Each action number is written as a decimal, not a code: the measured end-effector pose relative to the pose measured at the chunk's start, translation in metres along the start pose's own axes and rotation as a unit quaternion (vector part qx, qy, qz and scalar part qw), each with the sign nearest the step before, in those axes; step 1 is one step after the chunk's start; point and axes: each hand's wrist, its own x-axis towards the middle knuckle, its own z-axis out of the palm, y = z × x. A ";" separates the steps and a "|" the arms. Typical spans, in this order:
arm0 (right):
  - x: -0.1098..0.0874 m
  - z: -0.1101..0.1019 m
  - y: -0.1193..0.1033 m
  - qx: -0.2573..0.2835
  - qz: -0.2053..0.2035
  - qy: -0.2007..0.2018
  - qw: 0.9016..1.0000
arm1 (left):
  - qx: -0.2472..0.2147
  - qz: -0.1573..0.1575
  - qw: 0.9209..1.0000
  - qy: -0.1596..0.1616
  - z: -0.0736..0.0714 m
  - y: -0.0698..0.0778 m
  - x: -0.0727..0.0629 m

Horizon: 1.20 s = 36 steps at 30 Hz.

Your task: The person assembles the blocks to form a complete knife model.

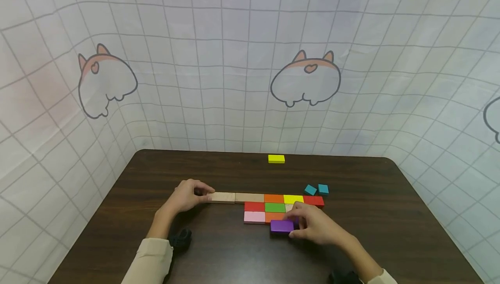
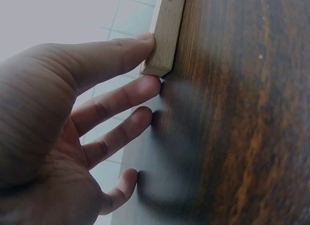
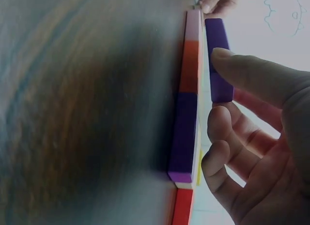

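Note:
My left hand (image 1: 187, 196) pinches the left end of a plain wooden block (image 1: 222, 197), which lies flat on the dark table. In the left wrist view, the thumb lies along the side of that wooden block (image 2: 167, 33); the index finger is hidden. My right hand (image 1: 314, 223) holds a purple block (image 1: 281, 226) between thumb and fingers. This purple block (image 3: 220, 87) is raised, apart from the bottom row, in the right wrist view. Below it, a second purple block (image 3: 183, 137) lies in that row beside an orange block (image 3: 189, 65).
Several flat coloured blocks form touching rows, including a pink block (image 1: 254, 217), a green block (image 1: 275, 207) and a red block (image 1: 317, 201). Two small blue blocks (image 1: 323, 189) lie behind the right end. A yellow block (image 1: 276, 159) lies near the table's (image 1: 351, 175) far edge.

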 end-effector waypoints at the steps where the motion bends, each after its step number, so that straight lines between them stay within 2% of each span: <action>1: 0.001 0.001 -0.001 0.000 -0.002 0.000 1.000 | 0.002 0.003 1.000 0.000 0.000 0.000 0.000; 6: 0.004 0.007 -0.004 -0.002 -0.009 -0.006 1.000 | 0.002 0.005 1.000 0.000 -0.001 0.000 0.000; 25: 0.008 0.011 -0.011 -0.049 0.014 0.000 0.999 | -0.001 0.001 1.000 0.002 -0.003 0.004 -0.002; 32: 0.005 0.013 -0.008 -0.024 -0.001 0.000 1.000 | -0.006 0.006 1.000 0.002 -0.003 0.003 -0.002; 36: 0.007 0.015 -0.009 -0.013 0.005 -0.005 1.000 | -0.005 0.004 1.000 0.005 -0.002 0.002 -0.002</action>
